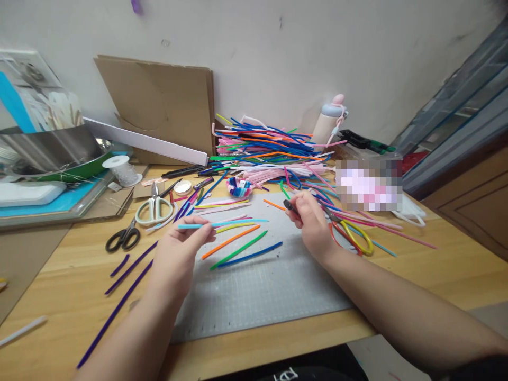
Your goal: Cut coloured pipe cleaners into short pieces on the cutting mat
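My left hand (pixel 178 248) pinches a light blue pipe cleaner (pixel 234 223) between thumb and fingers, its thin far end pointing right over the mat. My right hand (pixel 311 227) is closed round a small black object (pixel 291 207) whose kind is mostly hidden by the fingers. Below and between the hands, an orange pipe cleaner (pixel 230 242), a green pipe cleaner (pixel 240 249) and a blue pipe cleaner (pixel 252 255) lie slanted on the grey cutting mat (pixel 254 301). A yellow pipe cleaner (pixel 236 228) lies just behind them.
A large heap of coloured pipe cleaners (pixel 270 145) lies at the back. Yellow-and-red scissors (pixel 357 235) rest beside my right wrist. White-handled scissors (pixel 154 210), black scissors (pixel 124 237) and purple pipe cleaners (pixel 119 307) are on the left. A bottle (pixel 327 124) stands near the wall.
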Demonstrator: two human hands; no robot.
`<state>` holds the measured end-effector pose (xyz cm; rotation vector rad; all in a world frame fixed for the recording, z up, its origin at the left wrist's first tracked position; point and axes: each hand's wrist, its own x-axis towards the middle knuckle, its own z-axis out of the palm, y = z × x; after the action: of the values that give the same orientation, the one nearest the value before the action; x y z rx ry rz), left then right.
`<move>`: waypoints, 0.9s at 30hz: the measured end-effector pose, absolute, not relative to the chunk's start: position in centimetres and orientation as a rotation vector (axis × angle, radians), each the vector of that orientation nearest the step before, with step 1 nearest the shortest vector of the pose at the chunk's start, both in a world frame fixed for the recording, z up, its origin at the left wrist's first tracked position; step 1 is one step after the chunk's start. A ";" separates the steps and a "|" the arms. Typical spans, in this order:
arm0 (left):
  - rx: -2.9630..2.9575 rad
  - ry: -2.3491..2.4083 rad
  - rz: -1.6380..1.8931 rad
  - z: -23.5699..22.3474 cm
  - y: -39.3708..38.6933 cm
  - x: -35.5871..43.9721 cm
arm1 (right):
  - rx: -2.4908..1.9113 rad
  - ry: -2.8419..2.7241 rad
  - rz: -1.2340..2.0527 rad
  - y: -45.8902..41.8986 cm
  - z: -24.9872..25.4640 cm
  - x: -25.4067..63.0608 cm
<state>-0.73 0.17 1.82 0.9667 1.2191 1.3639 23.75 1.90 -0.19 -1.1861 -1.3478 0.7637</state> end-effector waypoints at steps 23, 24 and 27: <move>2.289 1.475 0.662 -1.9 -0.6 2.0 | -1.198 -1.302 0.757 2.2 -0.1 23.7; 2.311 1.460 0.639 -1.8 -0.6 2.0 | -1.194 -1.303 0.765 2.2 -0.1 23.7; 2.343 1.434 0.606 -1.6 -0.9 2.2 | -1.192 -1.302 0.774 2.2 -0.2 23.7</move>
<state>2.15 -0.88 -1.60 2.3433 1.4344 0.6063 23.68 2.24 -0.15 -1.1924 -1.3016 0.7735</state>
